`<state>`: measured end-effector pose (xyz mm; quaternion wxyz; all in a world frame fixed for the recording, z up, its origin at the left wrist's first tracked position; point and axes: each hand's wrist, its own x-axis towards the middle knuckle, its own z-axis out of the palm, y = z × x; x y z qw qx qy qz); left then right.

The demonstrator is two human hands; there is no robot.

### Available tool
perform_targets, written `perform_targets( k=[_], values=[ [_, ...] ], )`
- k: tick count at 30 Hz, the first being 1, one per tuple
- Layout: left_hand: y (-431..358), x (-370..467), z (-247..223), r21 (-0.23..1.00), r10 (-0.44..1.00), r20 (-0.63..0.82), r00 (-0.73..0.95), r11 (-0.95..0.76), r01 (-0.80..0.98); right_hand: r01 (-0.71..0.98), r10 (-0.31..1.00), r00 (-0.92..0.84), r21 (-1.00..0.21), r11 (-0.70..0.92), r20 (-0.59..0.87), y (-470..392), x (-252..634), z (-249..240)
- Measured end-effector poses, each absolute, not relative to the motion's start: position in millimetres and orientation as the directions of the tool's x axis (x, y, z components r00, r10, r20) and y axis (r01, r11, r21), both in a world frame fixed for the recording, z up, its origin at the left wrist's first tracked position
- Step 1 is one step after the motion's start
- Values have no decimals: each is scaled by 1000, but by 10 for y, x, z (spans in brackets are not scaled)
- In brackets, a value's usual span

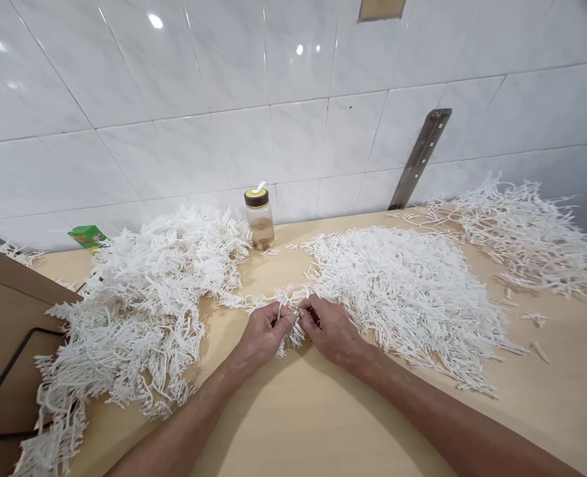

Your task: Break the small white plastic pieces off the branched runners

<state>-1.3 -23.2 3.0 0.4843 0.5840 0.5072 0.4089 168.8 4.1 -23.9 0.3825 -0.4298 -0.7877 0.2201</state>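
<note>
My left hand [268,328] pinches a white branching strand [292,338] at the middle of the table, thumb against fingers. Close beside it, my right hand [330,328] is also closed in a pinch on the same small white piece. The fingertips of both hands nearly meet, partly hiding what lies between them. To the left spreads a tall heap of white branching strands [164,285]. On the right, touching the area by my right hand, lies a flatter pile of short white pieces [413,291].
A jar with a dark-rimmed yellow lid [260,222] stands near the tiled wall [298,139]. Behind the left heap is a green box [87,236]. More thin white strands [527,232] lie at far right, below a metal bracket [420,159]. A cardboard box [10,298] borders the left side.
</note>
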Motion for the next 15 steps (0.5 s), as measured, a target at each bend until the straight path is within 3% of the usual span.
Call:
perform_targets(
  k=[3,5,9,12,15],
  values=[
    [-243,-16,21,981,990,-14,143,-14,195,503,875,-276,-716,484,398,32,1657,-230],
    [-273,-15,27,983,987,-13,161,-18,185,471,935,-198,-808,354,294,49,1667,-233],
    [-330,-11,52,987,994,26,104,-42,156,232,985,-150,-966,114,80,93,1723,-245],
    [-332,-7,58,985,997,47,67,-58,163,155,983,-163,-981,114,88,101,1772,-238],
    [-313,2,38,980,996,81,43,-87,178,329,973,-72,-915,231,220,127,1854,-204]
  ],
)
